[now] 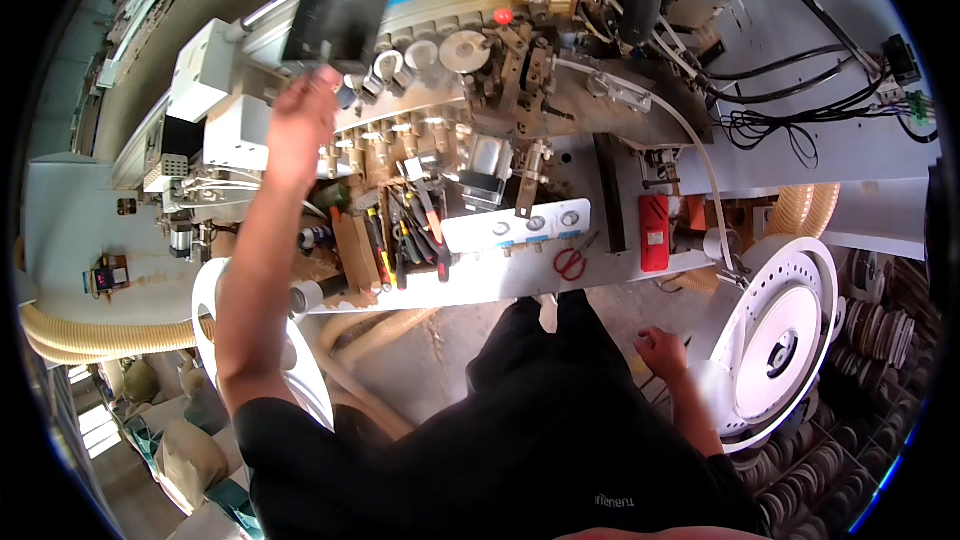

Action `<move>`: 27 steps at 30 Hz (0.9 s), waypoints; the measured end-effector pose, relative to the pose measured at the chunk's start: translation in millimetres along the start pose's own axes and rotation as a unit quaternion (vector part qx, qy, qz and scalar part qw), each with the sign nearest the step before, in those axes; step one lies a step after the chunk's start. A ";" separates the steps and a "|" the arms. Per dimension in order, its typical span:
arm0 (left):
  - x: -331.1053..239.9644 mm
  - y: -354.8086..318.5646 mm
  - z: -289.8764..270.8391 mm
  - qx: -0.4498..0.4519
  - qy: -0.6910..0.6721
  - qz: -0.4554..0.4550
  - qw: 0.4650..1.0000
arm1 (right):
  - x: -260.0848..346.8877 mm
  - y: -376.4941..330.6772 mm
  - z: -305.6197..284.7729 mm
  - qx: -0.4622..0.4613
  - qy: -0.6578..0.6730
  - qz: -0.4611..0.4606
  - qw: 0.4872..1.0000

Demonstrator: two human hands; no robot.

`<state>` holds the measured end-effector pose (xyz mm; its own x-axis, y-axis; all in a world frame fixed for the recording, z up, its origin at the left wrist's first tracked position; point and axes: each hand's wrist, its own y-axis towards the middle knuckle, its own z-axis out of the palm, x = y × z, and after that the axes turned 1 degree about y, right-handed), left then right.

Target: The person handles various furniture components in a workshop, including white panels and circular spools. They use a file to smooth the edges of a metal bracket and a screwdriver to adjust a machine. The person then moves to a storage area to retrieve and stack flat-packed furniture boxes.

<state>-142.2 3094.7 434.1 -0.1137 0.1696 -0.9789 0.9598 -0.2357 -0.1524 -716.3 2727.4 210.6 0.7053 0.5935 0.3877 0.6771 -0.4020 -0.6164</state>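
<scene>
Your left grip [308, 110] is up at the near edge of the black rectangular tray [342, 12], at the upper left over the machine's back row; fingers meet the edge, but blur hides whether they clamp it. Your right grip [660, 352] hangs low near the white perforated reel [772, 315], fingers curled; can't tell if fully together. On the desk [480, 285]: jumbled hand tools [405, 240], the white three-gauge panel [518, 228] just beside them, red-handled scissors [570, 263], red case [654, 232] farther right.
</scene>
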 end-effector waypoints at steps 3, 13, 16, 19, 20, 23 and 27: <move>36.0 -66.2 52.1 0.096 -0.015 -0.118 0.988 | -11.8 15.0 5.3 0.035 0.060 0.030 0.997; 189.0 -150.6 271.6 0.261 -0.187 -0.432 0.842 | -29.9 7.9 -8.6 0.057 0.097 0.060 0.992; 263.3 -122.3 341.5 0.182 -0.198 -0.404 0.874 | -52.4 -7.1 -14.6 0.072 0.119 0.096 0.986; 331.8 -66.0 406.6 0.054 -0.158 -0.398 0.902 | -70.5 -21.4 -19.5 0.080 0.120 0.118 0.982; 360.5 -45.2 417.0 0.042 -0.186 -0.384 0.903 | -72.8 -26.3 -23.3 0.080 0.112 0.109 0.984; 397.8 12.9 440.7 -0.023 -0.127 -0.395 0.910 | -68.3 -29.7 -33.4 0.125 0.156 0.107 0.974; 433.7 64.2 458.6 -0.003 -0.072 -0.346 0.935 | -69.7 -38.6 -35.5 0.142 0.200 0.135 0.960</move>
<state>-247.6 2714.3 -62.6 -0.7420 0.1479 -0.6539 0.6445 -0.1110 -0.7565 -784.1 2676.8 231.7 0.9095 0.1558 0.3855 0.4144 -0.2637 -0.8711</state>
